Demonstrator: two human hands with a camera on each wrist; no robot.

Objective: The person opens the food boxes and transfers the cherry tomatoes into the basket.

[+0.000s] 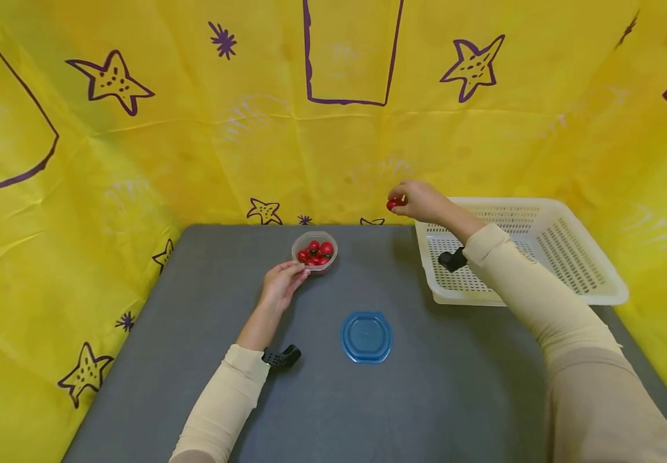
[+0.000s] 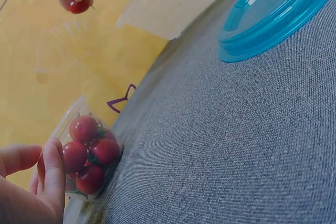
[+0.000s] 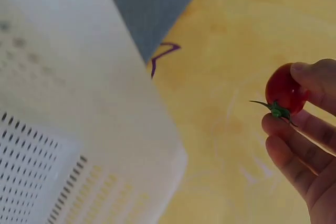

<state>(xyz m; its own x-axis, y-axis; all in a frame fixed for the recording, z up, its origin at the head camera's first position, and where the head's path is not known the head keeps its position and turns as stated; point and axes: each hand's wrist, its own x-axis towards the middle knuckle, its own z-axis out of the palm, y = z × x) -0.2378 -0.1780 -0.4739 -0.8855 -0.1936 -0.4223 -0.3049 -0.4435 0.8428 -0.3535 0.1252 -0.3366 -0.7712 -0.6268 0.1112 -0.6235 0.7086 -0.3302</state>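
My right hand (image 1: pixel 420 200) pinches a cherry tomato (image 3: pixel 285 90) between thumb and fingers, raised at the left end of the white basket. The green stalk of this tomato shows in the right wrist view. At the far side of the table, my left hand (image 1: pixel 281 283) holds the near-left rim of a small clear plastic container (image 1: pixel 314 267). Several red cherry tomatoes (image 2: pixel 89 153) with green stalks lie inside it. Nearer to me, a round blue lid (image 1: pixel 366 337) lies flat on the table, to the right of my left forearm.
The white perforated basket (image 1: pixel 611 289) stands at the right back, partly covered by my right forearm. A grey cloth covers the table (image 1: pixel 426 399). A yellow patterned curtain (image 1: pixel 194 141) encloses the back and sides.
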